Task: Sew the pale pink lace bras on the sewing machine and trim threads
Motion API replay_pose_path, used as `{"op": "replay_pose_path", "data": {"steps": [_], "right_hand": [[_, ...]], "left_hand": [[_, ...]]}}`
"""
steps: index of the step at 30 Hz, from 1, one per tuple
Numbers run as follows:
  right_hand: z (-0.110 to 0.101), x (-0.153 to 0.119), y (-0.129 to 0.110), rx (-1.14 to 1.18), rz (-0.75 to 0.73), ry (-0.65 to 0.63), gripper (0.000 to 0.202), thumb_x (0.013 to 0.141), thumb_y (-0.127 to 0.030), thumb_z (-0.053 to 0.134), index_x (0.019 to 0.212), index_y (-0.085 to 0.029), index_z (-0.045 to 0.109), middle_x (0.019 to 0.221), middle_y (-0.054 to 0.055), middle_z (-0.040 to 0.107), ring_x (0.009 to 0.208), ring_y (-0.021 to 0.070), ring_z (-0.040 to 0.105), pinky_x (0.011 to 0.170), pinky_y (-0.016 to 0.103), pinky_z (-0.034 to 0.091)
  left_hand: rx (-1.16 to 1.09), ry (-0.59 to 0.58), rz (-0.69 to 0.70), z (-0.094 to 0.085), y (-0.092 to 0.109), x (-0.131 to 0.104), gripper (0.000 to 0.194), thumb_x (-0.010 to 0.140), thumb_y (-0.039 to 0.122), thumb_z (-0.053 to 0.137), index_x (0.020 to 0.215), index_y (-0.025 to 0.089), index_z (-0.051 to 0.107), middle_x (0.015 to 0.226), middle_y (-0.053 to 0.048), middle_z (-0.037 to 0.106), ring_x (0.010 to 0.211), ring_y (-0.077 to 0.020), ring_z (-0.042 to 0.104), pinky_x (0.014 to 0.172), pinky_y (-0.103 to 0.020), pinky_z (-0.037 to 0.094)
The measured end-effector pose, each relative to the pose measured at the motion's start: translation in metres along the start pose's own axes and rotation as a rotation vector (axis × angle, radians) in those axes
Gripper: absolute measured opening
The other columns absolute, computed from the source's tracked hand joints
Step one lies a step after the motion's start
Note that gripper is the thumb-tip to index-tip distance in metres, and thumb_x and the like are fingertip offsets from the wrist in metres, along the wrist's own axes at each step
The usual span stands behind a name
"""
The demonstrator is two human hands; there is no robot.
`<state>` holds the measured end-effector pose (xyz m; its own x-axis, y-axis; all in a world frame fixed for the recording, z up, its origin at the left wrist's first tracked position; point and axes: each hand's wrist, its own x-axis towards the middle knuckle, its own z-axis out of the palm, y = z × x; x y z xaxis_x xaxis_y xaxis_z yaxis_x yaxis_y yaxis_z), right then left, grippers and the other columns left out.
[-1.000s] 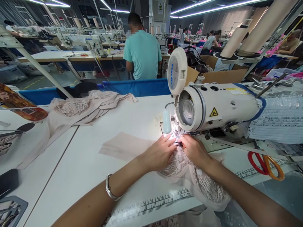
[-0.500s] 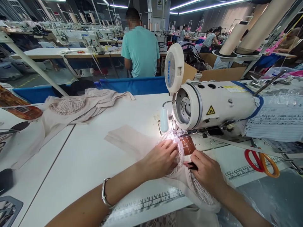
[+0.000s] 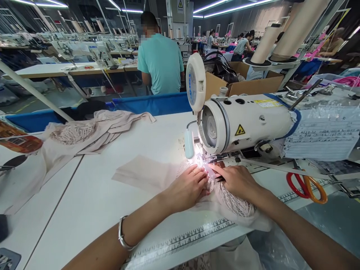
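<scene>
From where I stand, the pale pink lace fabric (image 3: 234, 202) lies on the white surface (image 3: 95, 210), beside the cream cylindrical sewing machine (image 3: 250, 120). Glare below the pale blue oblong fitting (image 3: 189, 144) obscures the stitching point. The left hand (image 3: 184, 189) rests on the lace, fingers bent and close together; whether they pinch it, I cannot tell. The right hand (image 3: 239, 182) extends its forefinger to the lace, remaining fingers curled around a small black tool (image 3: 220, 179), mostly concealed. The left frame edge cuts off a brown-and-orange bottle (image 3: 21, 141).
</scene>
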<state>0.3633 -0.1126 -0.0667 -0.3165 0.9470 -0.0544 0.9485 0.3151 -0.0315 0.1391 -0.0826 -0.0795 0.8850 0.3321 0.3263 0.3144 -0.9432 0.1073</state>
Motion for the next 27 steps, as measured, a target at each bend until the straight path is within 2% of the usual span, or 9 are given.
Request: {"op": "replay_pose_path", "data": {"steps": [5,8,12,16,20,24,27], "right_hand": [[-0.003,0.002,-0.001,0.003,-0.039,-0.016,0.065,0.076,-0.008,0.050,0.138,-0.028,0.058,0.086,0.002,0.077,0.080,0.0199,0.068,0.066,0.028,0.038],[-0.005,0.003,-0.001,-0.006,-0.056,-0.012,0.063,0.077,-0.009,0.049,0.137,-0.026,0.061,0.084,0.003,0.076,0.082,0.0214,0.068,0.069,0.030,0.038],[-0.006,0.007,0.001,0.017,-0.051,-0.020,0.064,0.079,-0.011,0.050,0.140,-0.026,0.058,0.092,0.003,0.078,0.083,0.0223,0.068,0.067,0.030,0.038],[-0.002,0.007,0.006,0.062,-0.094,0.028,0.060,0.079,-0.010,0.052,0.135,-0.027,0.063,0.093,0.002,0.078,0.087,0.0221,0.069,0.069,0.030,0.040],[0.000,0.007,0.009,0.089,-0.114,0.058,0.050,0.082,-0.012,0.054,0.128,-0.027,0.068,0.092,0.002,0.079,0.088,0.0213,0.069,0.071,0.029,0.042],[-0.004,0.010,0.010,0.115,-0.085,0.025,0.055,0.083,-0.012,0.054,0.133,-0.031,0.063,0.098,-0.001,0.079,0.091,0.0206,0.069,0.066,0.028,0.042],[-0.007,0.012,0.012,0.146,-0.124,0.031,0.054,0.084,-0.010,0.052,0.132,-0.032,0.064,0.102,-0.001,0.078,0.095,0.0198,0.069,0.070,0.027,0.045]], "left_hand": [[0.007,-0.003,-0.013,0.000,-0.001,0.000,0.033,0.104,0.030,0.042,0.097,0.012,0.068,0.113,-0.013,0.068,0.111,-0.0279,0.058,0.102,-0.045,0.042],[0.024,-0.027,-0.035,-0.001,-0.002,0.000,0.036,0.105,0.035,0.038,0.107,0.012,0.066,0.112,-0.013,0.069,0.108,-0.0272,0.060,0.104,-0.047,0.038],[0.035,-0.034,-0.054,-0.003,-0.004,-0.002,0.047,0.104,0.048,0.038,0.125,0.012,0.058,0.119,-0.014,0.068,0.117,-0.0301,0.058,0.109,-0.051,0.031],[0.062,-0.034,-0.067,-0.003,-0.005,-0.003,0.047,0.105,0.049,0.034,0.119,0.014,0.062,0.127,-0.013,0.065,0.128,-0.0330,0.051,0.111,-0.054,0.026],[0.064,-0.046,-0.084,-0.003,-0.004,-0.002,0.049,0.106,0.048,0.032,0.111,0.013,0.065,0.123,-0.013,0.067,0.127,-0.0335,0.052,0.112,-0.055,0.024],[0.061,-0.057,-0.118,-0.005,-0.004,-0.002,0.051,0.105,0.053,0.032,0.126,0.014,0.058,0.125,-0.014,0.066,0.130,-0.0333,0.051,0.112,-0.059,0.022],[0.089,-0.073,-0.129,-0.006,-0.004,-0.002,0.050,0.105,0.051,0.032,0.131,0.016,0.055,0.131,-0.016,0.063,0.135,-0.0346,0.046,0.111,-0.062,0.022]]}}
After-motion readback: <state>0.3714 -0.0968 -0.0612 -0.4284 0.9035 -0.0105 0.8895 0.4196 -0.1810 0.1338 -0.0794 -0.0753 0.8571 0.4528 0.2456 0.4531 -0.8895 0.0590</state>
